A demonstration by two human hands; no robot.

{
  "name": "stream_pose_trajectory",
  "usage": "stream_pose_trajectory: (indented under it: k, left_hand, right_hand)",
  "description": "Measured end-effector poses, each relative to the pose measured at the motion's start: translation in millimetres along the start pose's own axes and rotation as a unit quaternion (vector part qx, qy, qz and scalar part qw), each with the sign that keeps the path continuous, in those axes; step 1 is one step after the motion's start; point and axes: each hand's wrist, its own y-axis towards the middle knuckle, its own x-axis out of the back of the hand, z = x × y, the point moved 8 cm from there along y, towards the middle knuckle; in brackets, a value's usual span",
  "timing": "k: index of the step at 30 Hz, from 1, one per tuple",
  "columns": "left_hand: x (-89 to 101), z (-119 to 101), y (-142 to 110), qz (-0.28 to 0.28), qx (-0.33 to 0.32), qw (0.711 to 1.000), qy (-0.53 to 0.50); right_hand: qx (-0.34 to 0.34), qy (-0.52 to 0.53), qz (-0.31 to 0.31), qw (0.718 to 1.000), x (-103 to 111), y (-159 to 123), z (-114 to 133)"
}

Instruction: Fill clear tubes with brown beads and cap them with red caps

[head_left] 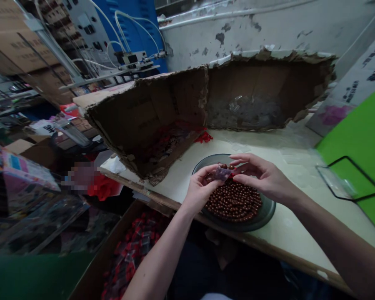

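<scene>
A small translucent plastic bag (pixel 220 173) is held between both hands, above a shallow dark glass plate (pixel 266 212). The left hand (pixel 201 193) is raised with the wrist bent, its fingers (pixel 206 183) clenched on the bag's near edge. The right hand (pixel 262 177) reaches in from the right, palm down, its fingers (pixel 240 166) pinching the far edge. Polished reddish-brown round beads (pixel 234 202) fill the plate, which rests on a cream-coloured bench (pixel 300 225) beside a torn corrugated cardboard box (pixel 171 108).
</scene>
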Motion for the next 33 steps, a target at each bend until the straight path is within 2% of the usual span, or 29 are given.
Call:
stream_pose_trajectory:
  k: [5,8,11,15,17,21,23,26,29,33]
  left_hand:
    - [-11.6,-10,-6,0.023,-0.023,0.999,-0.004]
    - [-13.0,-8,-6,0.028,-0.009,0.999,-0.020]
    - [1.6,8,0,-0.044,0.037,0.995,-0.086]
    - [19.4,30,10,-0.159,0.085,0.966,-0.187]
    - [19.9,37,14,-0.200,0.100,0.949,-0.223]
    - [3.3,51,21,-0.241,0.144,0.915,-0.289]
    - [-7.1,60,23,-0.244,0.170,0.896,-0.329]
    - [-16.5,72,24,-0.219,0.199,0.877,-0.378]
    - [-15.9,80,22,-0.213,0.218,0.866,-0.397]
    - [-16.6,83,28,-0.234,0.201,0.859,-0.409]
  right_hand:
    - [0.033,-0.037,-0.028,0.998,-8,-6,17]
    - [0.035,-0.019,-0.082,0.996,-1,-8,10]
    - [0.019,-0.023,-0.120,0.992,5,-10,-9]
    - [0.015,-0.046,-0.139,0.989,5,-12,-21]
    - [0.021,-0.046,-0.132,0.990,0,-12,-21]
    - [0.031,-0.043,-0.137,0.989,-11,-9,-23]
    - [0.036,-0.050,-0.129,0.990,-18,-8,-26]
    - [0.025,-0.052,-0.098,0.994,-25,-6,-31]
    - [0.018,-0.051,-0.107,0.993,-21,-6,-32]
    - [0.003,-0.056,-0.086,0.995,-27,-2,-41]
